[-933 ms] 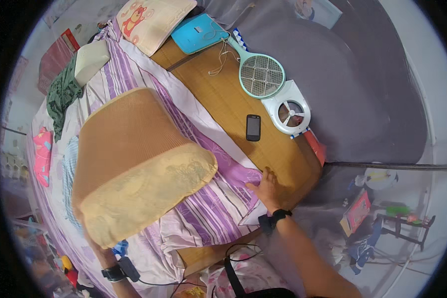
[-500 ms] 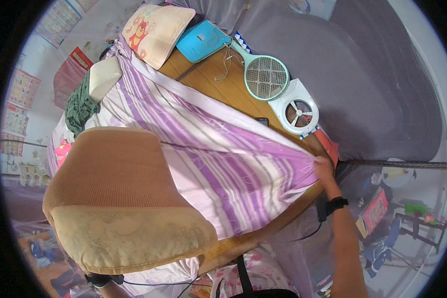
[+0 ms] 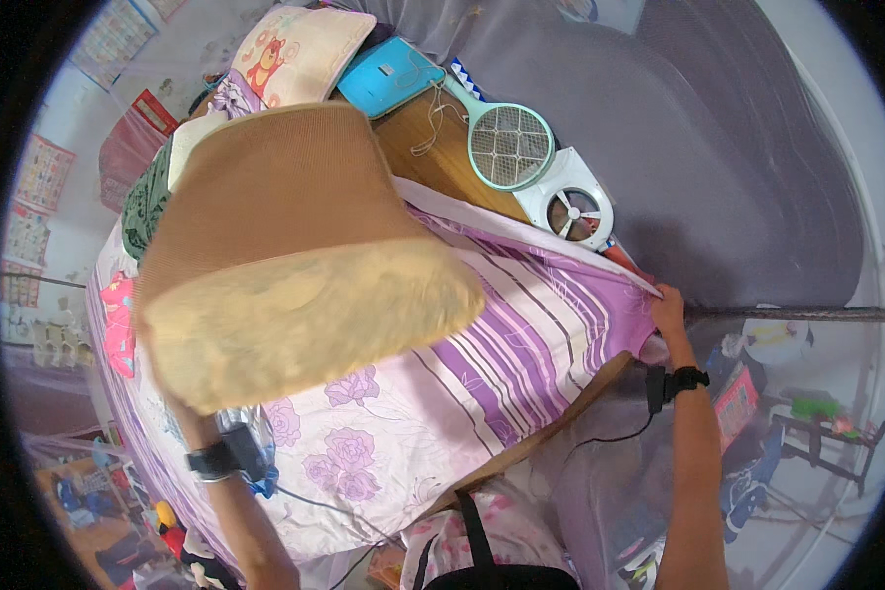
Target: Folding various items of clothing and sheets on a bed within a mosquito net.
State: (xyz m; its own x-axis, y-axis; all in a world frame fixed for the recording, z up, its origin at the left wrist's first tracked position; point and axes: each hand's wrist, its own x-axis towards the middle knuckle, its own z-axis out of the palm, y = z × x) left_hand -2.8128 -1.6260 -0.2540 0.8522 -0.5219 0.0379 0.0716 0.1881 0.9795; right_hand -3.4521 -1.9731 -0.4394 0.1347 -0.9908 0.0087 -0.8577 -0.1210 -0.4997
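A large pillow (image 3: 285, 206) with a brown mesh face and a tan, softly patterned side is held up over the bed. My left forearm (image 3: 231, 492) reaches up to its near-left edge; the fingers are hidden behind the pillow, which my left hand carries. Pinched in my right hand (image 3: 670, 307) is the edge of a purple-and-white striped bed sheet (image 3: 551, 334), drawn out to the bed's right corner. Purple rose prints (image 3: 349, 457) show on the near part of the sheet.
Bare wooden bed board (image 3: 428, 147) shows at the far side. On it lie a blue flat case (image 3: 388, 79), a mosquito racket (image 3: 509, 146), a white fan (image 3: 572, 211) and a cream bear-print pillow (image 3: 300, 54). Grey netting (image 3: 737, 167) hangs at right; cables trail from both wrist straps.
The pillow has risen and moved away from me with my left arm, uncovering the rose-printed sheet. My right hand has pulled the sheet edge slightly farther outward, covering more of the board.
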